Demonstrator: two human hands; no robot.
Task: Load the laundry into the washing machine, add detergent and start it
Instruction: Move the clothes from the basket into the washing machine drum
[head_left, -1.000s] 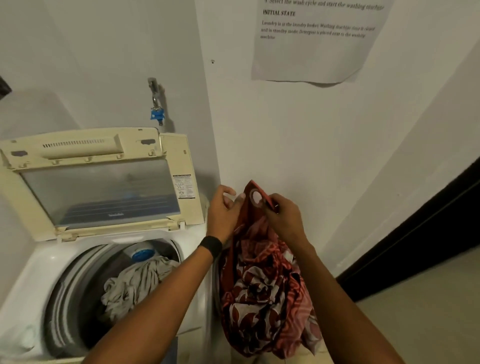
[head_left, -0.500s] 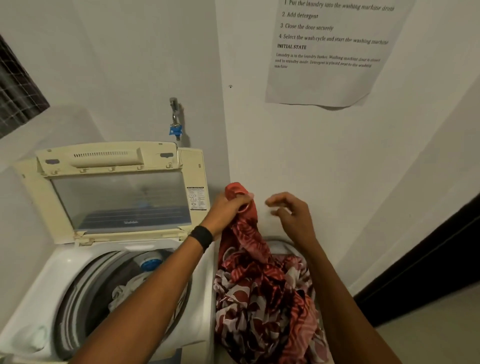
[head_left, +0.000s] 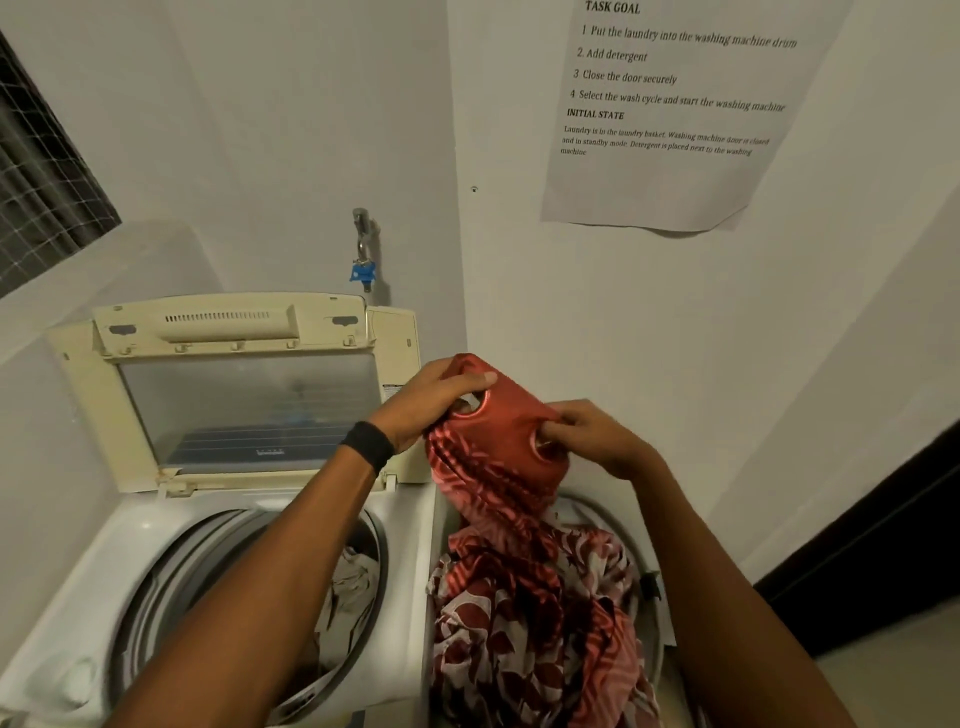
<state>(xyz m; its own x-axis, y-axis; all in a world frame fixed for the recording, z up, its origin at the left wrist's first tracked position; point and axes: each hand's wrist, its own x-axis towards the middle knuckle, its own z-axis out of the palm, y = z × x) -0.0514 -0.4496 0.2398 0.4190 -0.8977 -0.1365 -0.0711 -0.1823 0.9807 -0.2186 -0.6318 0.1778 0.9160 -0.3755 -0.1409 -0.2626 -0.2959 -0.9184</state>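
The top-loading washing machine stands with its lid raised, and a pale crumpled garment lies in its drum (partly hidden behind a forearm). Just beside it on the right, a round laundry basket holds a heap of red patterned cloth, one end rising above the rim.

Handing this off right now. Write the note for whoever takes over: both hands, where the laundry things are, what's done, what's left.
Left hand: grips the top edge of the red patterned curtain.
Right hand: pinches the same edge beside an eyelet.
The curtain's lower part lies in the basket, right of the washing machine.
Done: lid is up; a pale garment is in the drum.
Left: move the curtain into the drum, add detergent (not in view), close the lid, start the cycle.
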